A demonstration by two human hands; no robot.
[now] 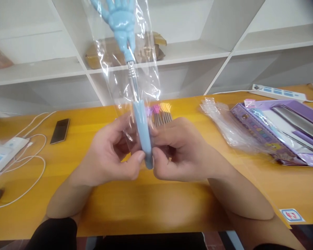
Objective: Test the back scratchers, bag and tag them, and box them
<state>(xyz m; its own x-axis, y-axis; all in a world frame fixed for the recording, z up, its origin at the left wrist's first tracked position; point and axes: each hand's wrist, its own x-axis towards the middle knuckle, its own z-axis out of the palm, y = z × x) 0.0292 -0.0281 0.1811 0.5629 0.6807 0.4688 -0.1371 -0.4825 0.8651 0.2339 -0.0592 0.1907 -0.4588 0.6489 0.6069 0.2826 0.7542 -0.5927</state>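
Observation:
Upright in front of me is a light blue back scratcher (pixel 142 128) with a hand-shaped head and a silver telescopic shaft, inside a clear plastic bag (pixel 153 78). My left hand (pixel 112 152) pinches the lower handle from the left, its thumb near the handle's end. From the other side my right hand (pixel 182 152) grips the handle and bag, thumb and bent fingers close to the bottom end. Behind the hands, partly hidden, lie several more back scratchers (pixel 162 116) with purple, pink and yellow heads.
A pile of clear plastic bags (pixel 224 125) lies right of centre, beside a purple box (pixel 271 139) with items inside. At left are a phone (pixel 59 131), white cables and a power strip (pixel 9 156). Another power strip (pixel 279 92) sits back right, below white shelves (pixel 187 52).

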